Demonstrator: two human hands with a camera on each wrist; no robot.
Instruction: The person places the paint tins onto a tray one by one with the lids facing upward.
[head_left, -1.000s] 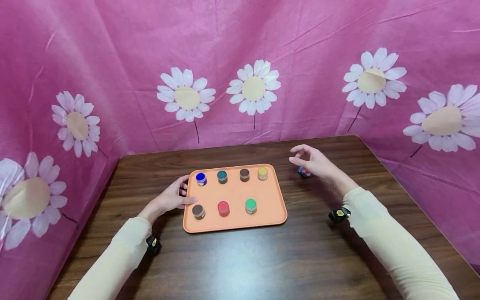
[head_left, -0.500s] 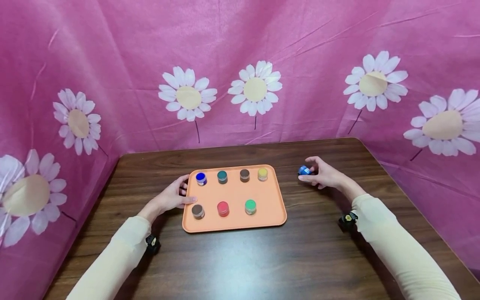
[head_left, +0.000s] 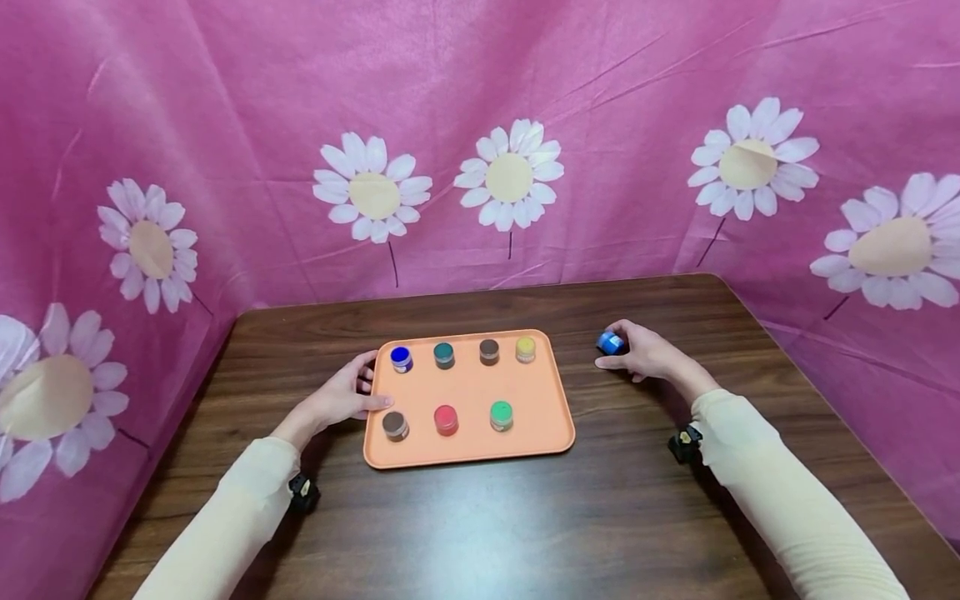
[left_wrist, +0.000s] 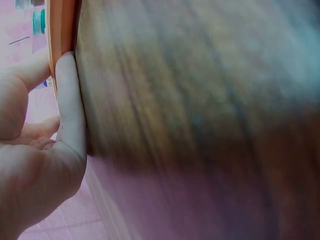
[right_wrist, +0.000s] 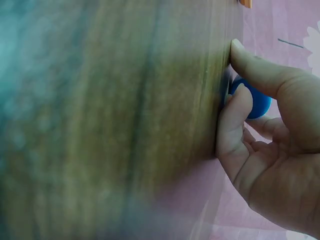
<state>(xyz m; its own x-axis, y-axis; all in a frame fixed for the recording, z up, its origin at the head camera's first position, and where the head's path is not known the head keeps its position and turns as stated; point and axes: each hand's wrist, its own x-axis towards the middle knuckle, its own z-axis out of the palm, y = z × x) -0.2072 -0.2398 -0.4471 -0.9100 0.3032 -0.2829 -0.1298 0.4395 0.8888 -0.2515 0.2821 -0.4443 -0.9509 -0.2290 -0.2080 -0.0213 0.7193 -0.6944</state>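
In the head view my left hand (head_left: 345,392) grips the left edge of an orange tray (head_left: 465,387), the thumb on top of the rim. Several small paint jars stand on it in two rows. The back row has a dark blue jar (head_left: 401,358), a teal jar (head_left: 444,355), a brown jar (head_left: 489,352) and a yellow jar (head_left: 525,349). In front are another brown jar (head_left: 395,426), a red jar (head_left: 446,420) and a green jar (head_left: 501,415). Right of the tray, my right hand (head_left: 647,352) has its fingers curled round a tipped blue paint jar (head_left: 610,342), low at the table.
The brown wooden table (head_left: 495,533) reaches back to a pink cloth (head_left: 600,67) with printed white daisies, which hangs behind and at both sides. A black wrist camera (head_left: 303,492) sits on the left wrist and a second wrist camera (head_left: 685,444) on the right.
My right hand has come down from above the blue jar and its fingers now curve round it. The jar's label side shows. The left hand and tray stay almost still.
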